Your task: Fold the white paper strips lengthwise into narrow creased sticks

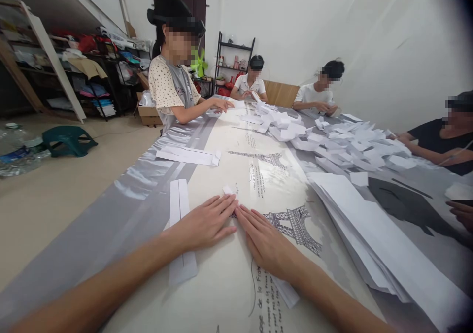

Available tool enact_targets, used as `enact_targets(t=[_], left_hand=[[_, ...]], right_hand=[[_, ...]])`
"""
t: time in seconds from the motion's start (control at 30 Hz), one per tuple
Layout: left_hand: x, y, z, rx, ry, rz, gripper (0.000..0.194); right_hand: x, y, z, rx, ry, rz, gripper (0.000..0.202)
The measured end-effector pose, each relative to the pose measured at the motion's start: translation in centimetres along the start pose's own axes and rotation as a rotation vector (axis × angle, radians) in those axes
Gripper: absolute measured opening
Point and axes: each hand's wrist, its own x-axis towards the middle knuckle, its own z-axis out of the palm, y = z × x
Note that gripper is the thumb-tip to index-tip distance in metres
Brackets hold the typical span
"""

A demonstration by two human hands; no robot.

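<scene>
My left hand [209, 222] lies flat with its fingers stretched out, pressing on a strip of white paper. My right hand [271, 244] rests flat beside it, fingertips touching the left ones over the same strip. Most of this paper strip [287, 293] is hidden under my hands; one end shows below my right wrist and a small tip shows beyond my left fingers. Another folded paper strip [179, 195] passes beneath my left forearm. Farther off on the left lies a third strip [188, 155] with a folded end.
A stack of long white paper sheets [369, 224] lies right of my hands. Behind it spreads a heap of folded papers [354, 141]. The tablecloth [221, 283] carries Eiffel Tower prints. Several people sit or stand around the table. A green stool [68, 138] stands on the left floor.
</scene>
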Motion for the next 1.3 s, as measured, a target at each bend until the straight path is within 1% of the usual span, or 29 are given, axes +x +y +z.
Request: enact_targets(t=[0.07,0.2,0.27,0.43,0.6,0.7,0.9,1.1,1.2,1.3], left_hand=[[0.0,0.0,0.5,-0.012,-0.037,-0.035,0.061],[-0.1,-0.4,0.6,-0.06,0.007,-0.08,0.06],[-0.1,-0.6,0.3,-0.085,0.009,-0.074,0.058],[0.0,-1.2,-0.2,-0.114,-0.045,-0.046,0.058],[0.0,-2.1,0.0,-0.1,-0.112,-0.016,0.062],[0.1,-2.5,0.1,-0.104,-0.127,0.001,0.063],[0.5,-2.2,-0.2,-0.055,-0.091,-0.01,0.06],[0.6,-1.5,-0.2,-0.003,-0.07,-0.072,0.061],[0.5,-1.6,0.0,0.002,-0.044,-0.069,0.059],[0.3,-2.2,0.2,0.045,-0.007,-0.102,0.058]], right_hand=[[0.0,0.0,0.0,0.002,0.005,0.007,0.066],[0.1,-0.1,0.1,-0.004,0.002,-0.002,0.069],[0.0,-0.1,0.1,-0.011,0.006,-0.004,0.069],[0.1,0.0,0.1,-0.019,0.016,-0.014,0.067],[0.1,0.1,0.0,-0.032,0.019,-0.042,0.066],[0.1,0.2,0.0,-0.043,0.015,-0.057,0.066],[0.1,0.2,-0.1,-0.046,0.029,-0.057,0.065],[0.3,0.0,-0.2,-0.02,-0.003,-0.025,0.061],[0.3,-0.3,-0.5,0.039,0.019,0.025,0.059],[0.1,-0.5,-1.1,0.097,0.049,0.125,0.057]])
